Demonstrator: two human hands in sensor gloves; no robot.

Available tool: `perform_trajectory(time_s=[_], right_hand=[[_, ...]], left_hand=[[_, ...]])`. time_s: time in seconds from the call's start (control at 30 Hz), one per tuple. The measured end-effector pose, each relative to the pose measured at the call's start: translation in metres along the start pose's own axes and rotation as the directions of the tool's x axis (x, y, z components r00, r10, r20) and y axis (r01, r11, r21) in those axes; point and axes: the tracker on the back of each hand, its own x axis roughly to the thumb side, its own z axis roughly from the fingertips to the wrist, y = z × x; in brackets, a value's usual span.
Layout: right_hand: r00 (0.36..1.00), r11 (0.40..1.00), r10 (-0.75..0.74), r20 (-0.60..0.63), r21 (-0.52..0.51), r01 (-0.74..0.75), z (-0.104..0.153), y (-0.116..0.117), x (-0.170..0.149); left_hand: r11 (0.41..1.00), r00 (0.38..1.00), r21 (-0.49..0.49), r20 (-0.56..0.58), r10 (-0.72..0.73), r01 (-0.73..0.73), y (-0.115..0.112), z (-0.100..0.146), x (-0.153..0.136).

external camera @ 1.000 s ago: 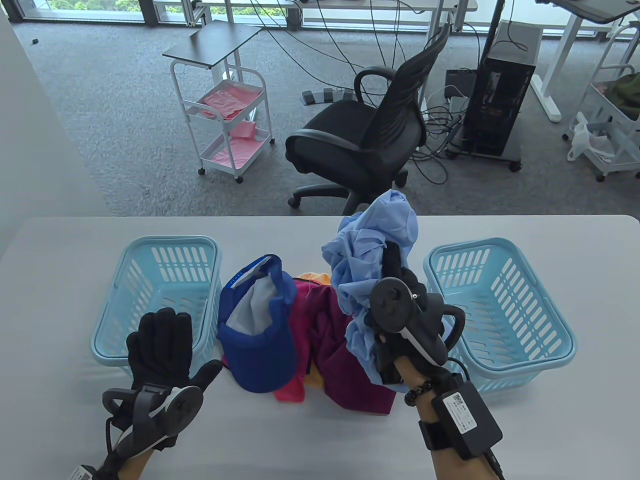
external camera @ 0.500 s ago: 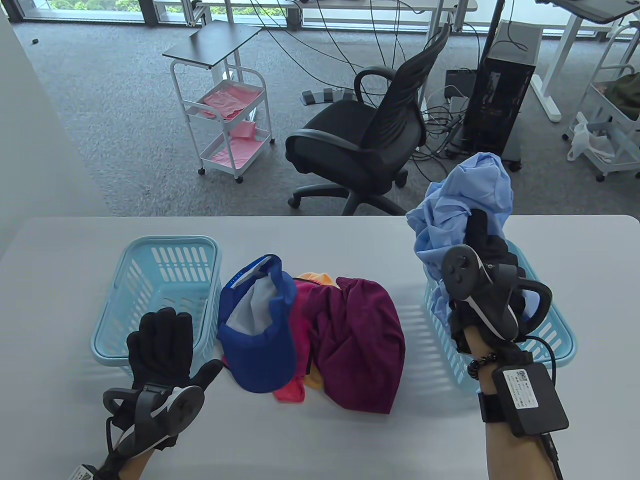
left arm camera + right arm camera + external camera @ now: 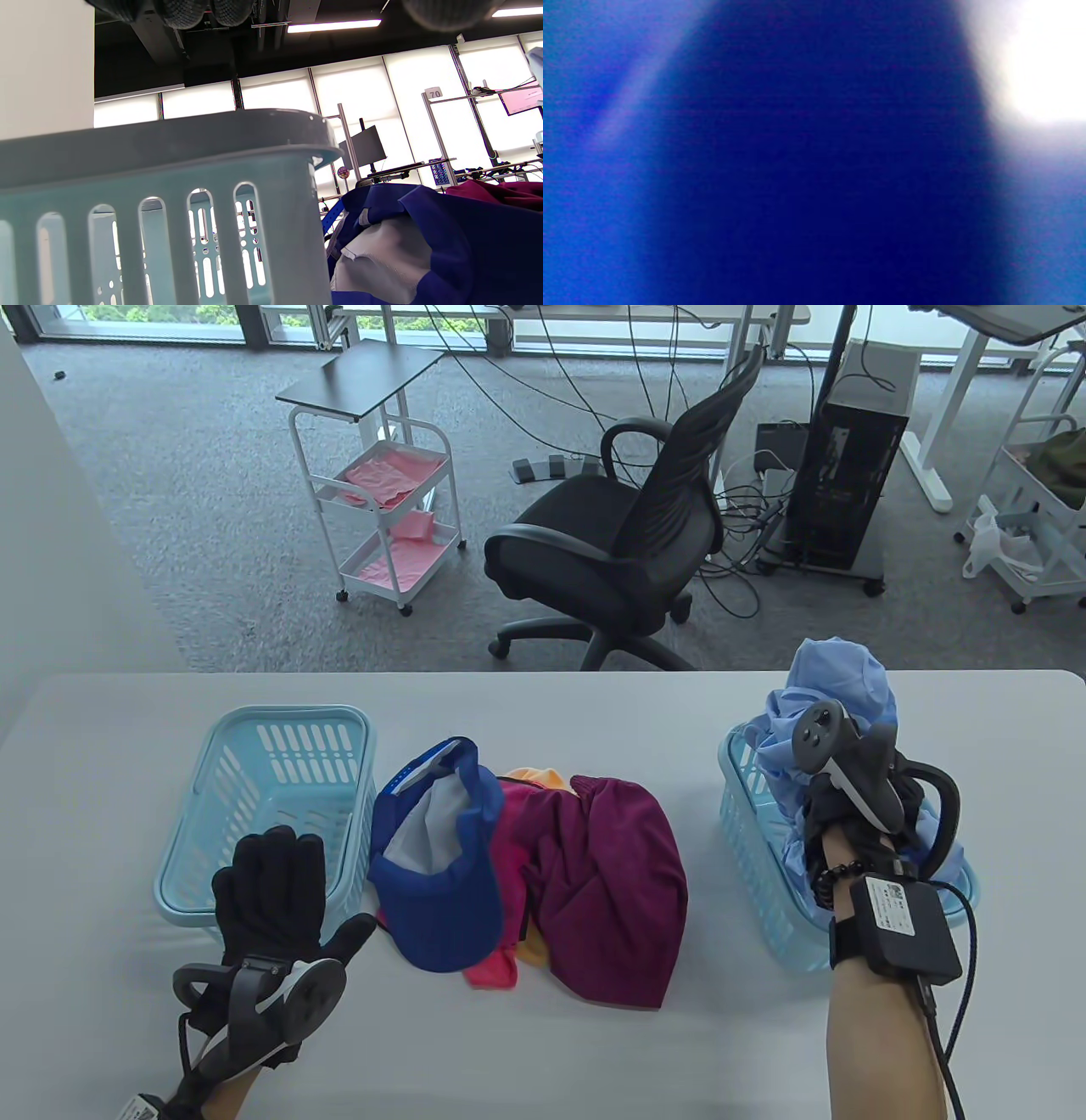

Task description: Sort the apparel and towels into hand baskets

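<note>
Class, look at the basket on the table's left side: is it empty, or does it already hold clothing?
Empty. The table view shows the left basket's bare slotted floor, with no cloth inside.

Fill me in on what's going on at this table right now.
A person in sensor gloves is sorting clothes into two light-blue baskets. The right hand is down in the right basket with a light-blue garment; whether it grips the cloth is hidden. The left hand is spread flat in front of the left basket, which looks empty. A blue cap, a maroon towel and pink and orange pieces wait between the baskets.
</note>
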Motion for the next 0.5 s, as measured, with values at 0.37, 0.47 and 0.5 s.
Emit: perform_trajectory(time_s=[0.37, 0.47, 0.5], right_hand=[[0.998, 0.964, -0.061, -0.011, 0.259, 0.062, -0.03, 0.041, -0.001], [0.997, 0.947, -0.079, -0.016, 0.311, 0.08, -0.035, 0.052, -0.002], [0.997, 0.942, -0.078, -0.017, 0.326, 0.079, -0.037, 0.056, -0.003]], left_hand=[[1.0, 1.0, 0.016, 0.006, -0.001, 0.001, 0.002, 0.0, 0.002], [1.0, 1.0, 0.017, 0.004, -0.002, 0.002, 0.002, 0.0, 0.002], [1.0, 1.0, 0.016, 0.004, -0.004, 0.004, 0.002, 0.0, 0.002]])
